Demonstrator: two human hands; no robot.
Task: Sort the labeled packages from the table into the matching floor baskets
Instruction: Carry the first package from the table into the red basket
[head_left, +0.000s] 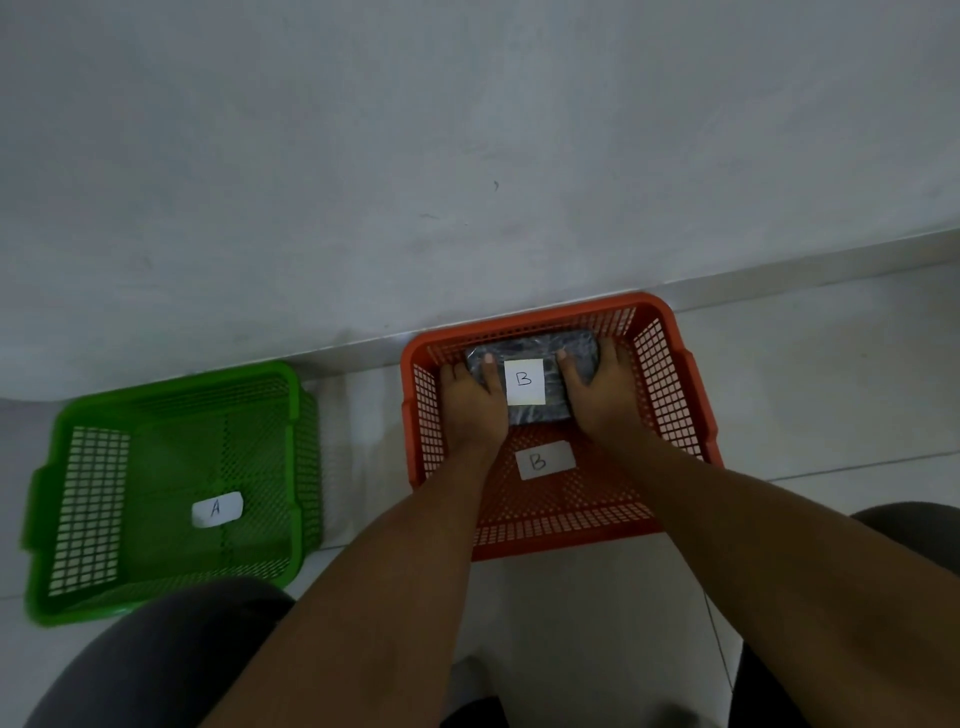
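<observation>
Both hands, left hand (470, 400) and right hand (597, 397), grip a B-labeled package (535, 376) inside the orange basket (670, 374); a green basket (171, 493) sits beside it.

Glossy film-wrapped package (540, 358), perforated plastic baskets (675, 364)

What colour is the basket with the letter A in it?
Green. The basket with the A label shows clearly in the head view.

One camera only — worn on the person's head, tipped steeply down and forward. It looks into the orange basket (670, 332) from close above, the wall just beyond it, the green basket (291, 395) to its left — knees at the bottom edge.
</observation>
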